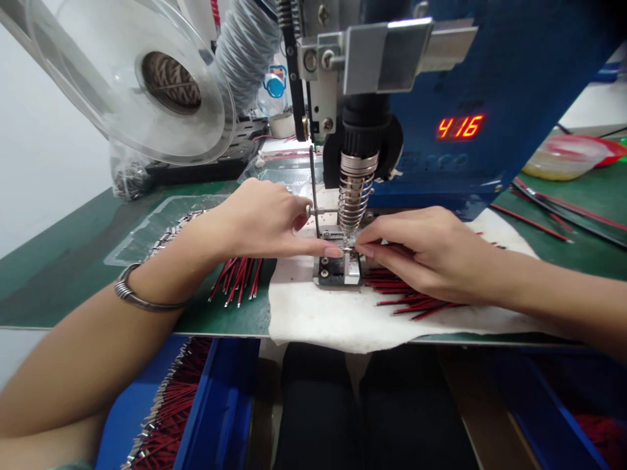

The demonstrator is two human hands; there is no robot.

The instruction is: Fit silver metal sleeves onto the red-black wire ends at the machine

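Observation:
My left hand reaches in from the left with its thumb stretched out onto the small metal fixture. Its fingers are bent beside a thin upright rod, apart from the thumb, and I see nothing held between them. Opposite, my right hand is closed in a pinch at the fixture's right side; what sits between its fingertips is too small to make out. Directly above both fingertips stands the spring-wrapped head of the machine. Red and black wires lie under my right hand on a white cloth.
A blue machine body shows 416 in red digits. Left are a clear reel, a plastic tray of small metal parts and a wire bundle. Below the bench edge, a blue bin holds many wires with metal ends.

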